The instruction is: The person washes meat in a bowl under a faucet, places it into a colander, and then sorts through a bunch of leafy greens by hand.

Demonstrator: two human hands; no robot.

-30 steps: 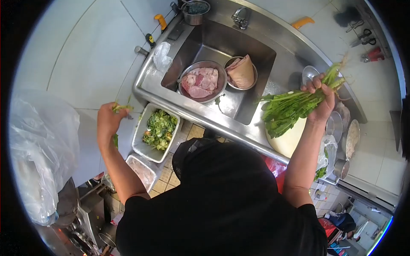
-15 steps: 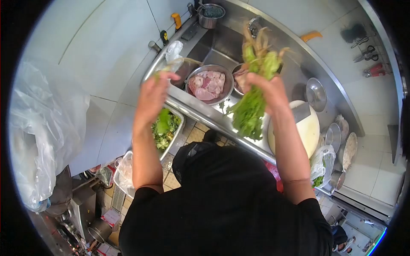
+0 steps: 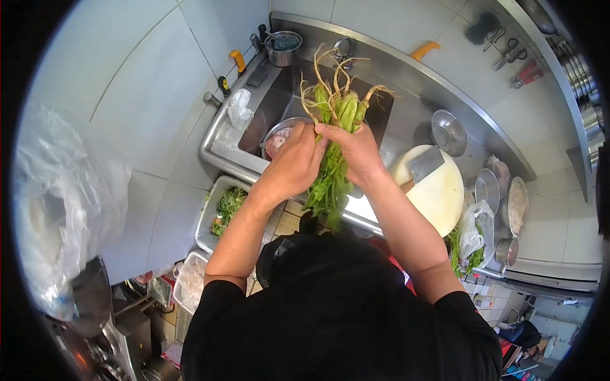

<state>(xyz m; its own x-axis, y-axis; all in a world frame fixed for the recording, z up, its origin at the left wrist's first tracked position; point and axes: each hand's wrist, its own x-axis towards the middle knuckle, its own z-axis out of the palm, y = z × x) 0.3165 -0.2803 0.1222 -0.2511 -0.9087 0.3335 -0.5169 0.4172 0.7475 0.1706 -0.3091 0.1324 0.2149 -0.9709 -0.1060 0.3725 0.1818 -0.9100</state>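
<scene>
My right hand (image 3: 363, 151) is wrapped round a bunch of leafy green vegetable (image 3: 330, 181), its pale roots pointing toward the wall and its leaves hanging toward my body. My left hand (image 3: 293, 160) is closed at the left side of the bunch, its fingertips pinched beside the stems; what they hold is too small to name. Below and partly behind my left hand, a metal bowl of raw meat (image 3: 277, 143) stands in the sink (image 3: 270, 95). Green trimmings (image 3: 230, 204) lie in a white bin (image 3: 204, 230) below the sink's left edge.
A cleaver (image 3: 426, 164) lies on a round cutting board (image 3: 445, 197) at the right. Beyond it are an empty metal bowl (image 3: 448, 132), a strainer (image 3: 487, 188) and a plastic bag with greens (image 3: 473, 235). A faucet (image 3: 344, 48) stands at the back.
My left hand has moved right, from over the sink's left edge to the bunch. The bunch has come nearer the middle with its roots spread, and the camera view has shifted.
</scene>
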